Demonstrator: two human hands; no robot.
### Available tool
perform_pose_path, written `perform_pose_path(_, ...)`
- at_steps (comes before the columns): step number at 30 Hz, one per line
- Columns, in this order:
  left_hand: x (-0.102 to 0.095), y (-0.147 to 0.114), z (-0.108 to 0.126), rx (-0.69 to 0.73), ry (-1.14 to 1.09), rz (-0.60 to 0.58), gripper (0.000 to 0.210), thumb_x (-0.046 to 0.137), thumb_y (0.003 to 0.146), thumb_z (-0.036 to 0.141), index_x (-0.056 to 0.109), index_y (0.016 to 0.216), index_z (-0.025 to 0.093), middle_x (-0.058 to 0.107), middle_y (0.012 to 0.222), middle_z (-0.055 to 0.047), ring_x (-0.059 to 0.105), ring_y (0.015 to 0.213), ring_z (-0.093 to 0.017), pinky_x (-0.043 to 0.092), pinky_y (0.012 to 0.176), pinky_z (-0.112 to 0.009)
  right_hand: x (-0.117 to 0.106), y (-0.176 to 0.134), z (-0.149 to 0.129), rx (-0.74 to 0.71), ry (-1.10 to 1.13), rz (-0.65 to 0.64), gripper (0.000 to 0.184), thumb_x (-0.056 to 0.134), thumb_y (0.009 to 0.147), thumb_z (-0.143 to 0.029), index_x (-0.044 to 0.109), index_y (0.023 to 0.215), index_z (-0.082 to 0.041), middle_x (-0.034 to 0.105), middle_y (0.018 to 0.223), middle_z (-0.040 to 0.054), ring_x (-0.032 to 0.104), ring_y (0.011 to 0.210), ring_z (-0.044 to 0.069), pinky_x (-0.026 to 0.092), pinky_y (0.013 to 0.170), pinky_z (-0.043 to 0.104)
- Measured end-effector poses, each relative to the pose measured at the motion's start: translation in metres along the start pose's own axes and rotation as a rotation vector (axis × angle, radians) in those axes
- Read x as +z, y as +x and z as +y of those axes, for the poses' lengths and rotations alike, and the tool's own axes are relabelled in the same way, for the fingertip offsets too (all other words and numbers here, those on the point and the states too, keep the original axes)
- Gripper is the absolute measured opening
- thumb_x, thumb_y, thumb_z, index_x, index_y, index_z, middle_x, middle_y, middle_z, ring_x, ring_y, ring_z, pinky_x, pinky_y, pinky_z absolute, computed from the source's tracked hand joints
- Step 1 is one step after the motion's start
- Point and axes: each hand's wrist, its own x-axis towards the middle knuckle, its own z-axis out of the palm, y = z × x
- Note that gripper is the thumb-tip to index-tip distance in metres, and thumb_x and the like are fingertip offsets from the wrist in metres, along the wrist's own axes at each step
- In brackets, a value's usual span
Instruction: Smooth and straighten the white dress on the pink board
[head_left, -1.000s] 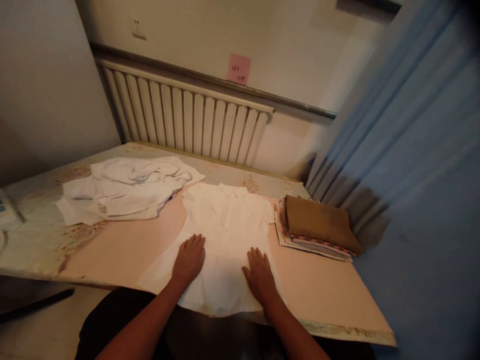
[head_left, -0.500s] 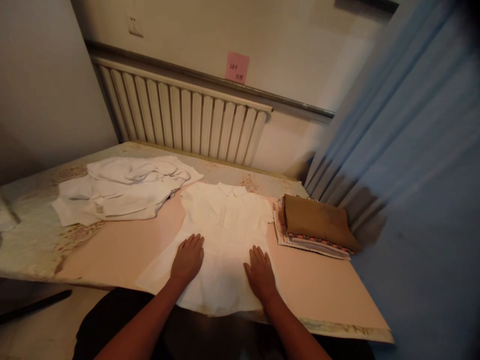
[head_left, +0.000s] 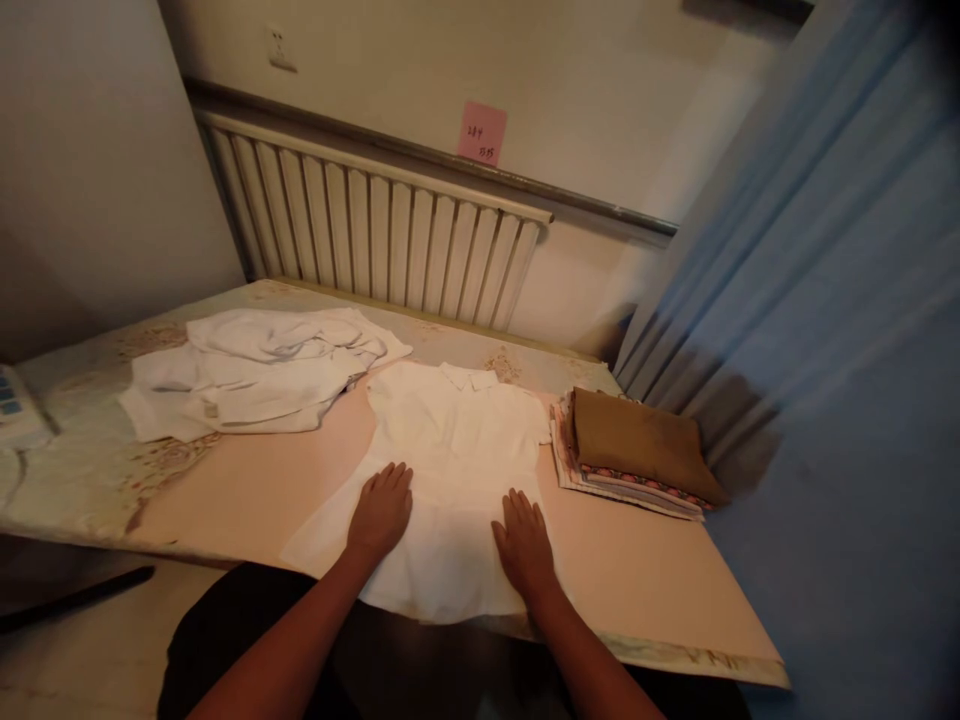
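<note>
In the head view, a white shirt is being kept laid out, collar away from the person, on a pink sheet over a table, its hem reaching the near edge. The left hand is being rested flat on it, fingers nearly together; the right hand is being rested flat opposite, fingers slightly spread, thumb apart. Nothing is being pinched by either. The shirt is being flanked closely: on the left by a loose white heap, on the right by a folded stack topped in brown; whether a sleeve is being touched by the stack cannot be told. The right end is being bordered by a blue curtain, the far side by a radiator. A pink note is being displayed above.
</note>
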Motion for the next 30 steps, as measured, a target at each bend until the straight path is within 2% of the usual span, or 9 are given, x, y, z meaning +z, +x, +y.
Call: perform_pose_path(30, 0.0031, -0.0009, -0.0005, -0.024, 0.001, -0.013, 0.041, 0.036, 0.091, 0.023, 0.054, 0.127, 0.017, 0.055, 0.135, -0.01, 0.042, 0.13, -0.025, 0.033, 0.105, -0.043, 0.0063, -0.0037, 0.0037, -0.012, 0.008, 0.039, 0.04, 0.041, 0.095, -0.027, 0.052, 0.128, -0.008, 0.049, 0.138, 0.0167, 0.038, 0.134, 0.026, 0.026, 0.111, 0.046)
